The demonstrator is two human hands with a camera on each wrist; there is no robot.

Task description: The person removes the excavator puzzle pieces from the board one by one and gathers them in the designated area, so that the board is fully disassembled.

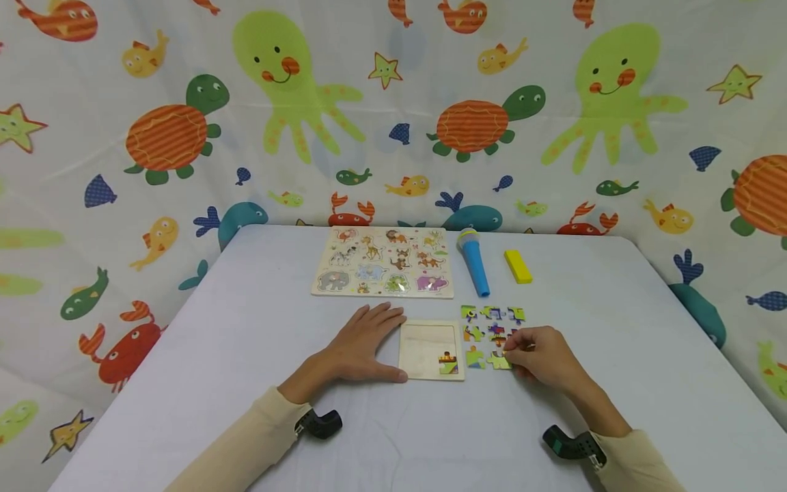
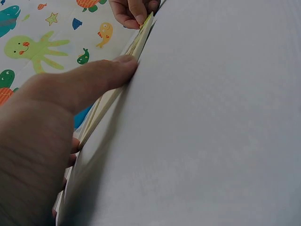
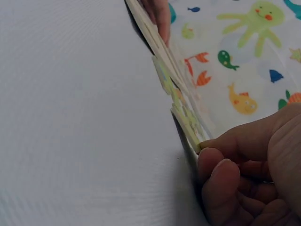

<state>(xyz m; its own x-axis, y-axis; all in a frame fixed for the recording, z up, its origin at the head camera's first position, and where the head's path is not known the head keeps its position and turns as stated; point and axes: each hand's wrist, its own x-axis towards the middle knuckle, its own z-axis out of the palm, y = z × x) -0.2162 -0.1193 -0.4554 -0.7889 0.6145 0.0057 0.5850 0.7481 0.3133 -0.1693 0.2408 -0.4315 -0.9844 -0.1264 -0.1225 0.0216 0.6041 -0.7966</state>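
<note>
A square wooden puzzle tray [image 1: 421, 350] lies on the table, with a colourful piece [image 1: 449, 366] in its lower right corner. My left hand [image 1: 363, 344] is spread at the tray's left side, the thumb touching its near edge; the left wrist view shows that thumb [image 2: 106, 77] against the rim. To the right of the tray, several loose jigsaw pieces [image 1: 473, 333] lie in rows. My right hand [image 1: 544, 355] pinches the jigsaw piece [image 1: 496, 361] at the near right of these rows. In the right wrist view, thumb and fingers meet at that piece's edge [image 3: 189, 132].
Behind the tray lies an animal puzzle board [image 1: 381, 263]. A blue toy microphone [image 1: 475, 266] and a yellow block [image 1: 518, 266] lie to its right. A curtain with sea animals [image 1: 393, 82] hangs behind the white-covered table [image 1: 246, 307].
</note>
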